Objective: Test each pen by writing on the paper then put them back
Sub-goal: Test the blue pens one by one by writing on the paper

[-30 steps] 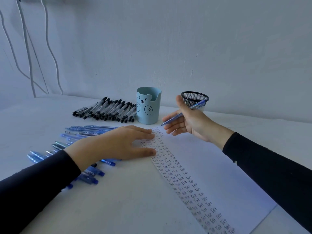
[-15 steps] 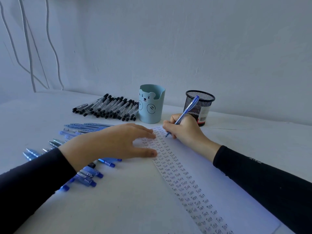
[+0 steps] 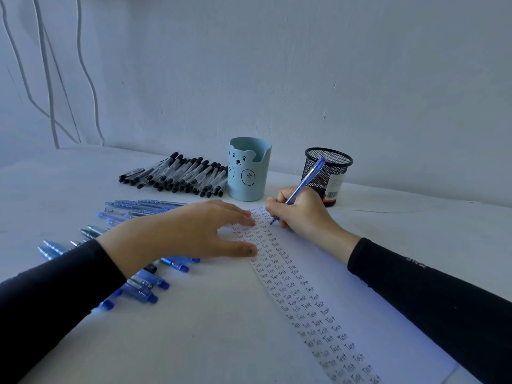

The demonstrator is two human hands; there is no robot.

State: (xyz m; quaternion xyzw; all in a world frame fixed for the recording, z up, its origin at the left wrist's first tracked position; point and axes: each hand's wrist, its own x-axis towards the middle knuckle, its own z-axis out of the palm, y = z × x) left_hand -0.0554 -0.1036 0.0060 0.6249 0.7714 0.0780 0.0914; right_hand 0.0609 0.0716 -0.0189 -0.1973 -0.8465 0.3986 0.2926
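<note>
Writing near frame centre, the right hand (image 3: 302, 214) pinches a blue pen (image 3: 302, 187); the left hand (image 3: 180, 234), fingers spread empty, should press the paper (image 3: 346, 300) flat.

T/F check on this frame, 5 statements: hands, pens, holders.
1. The right hand holds a blue pen in a writing grip, tip at the white paper. True.
2. The left hand is lifted clear of the paper. False: its fingers rest flat on the paper's left edge.
3. The black-capped pens stand inside the light blue bear-face cup. False: they lie on the table, left of it.
4. The black mesh holder stands right of the bear cup. True.
5. The paper is blank. False: columns of "Test" cover its left strip.
</note>
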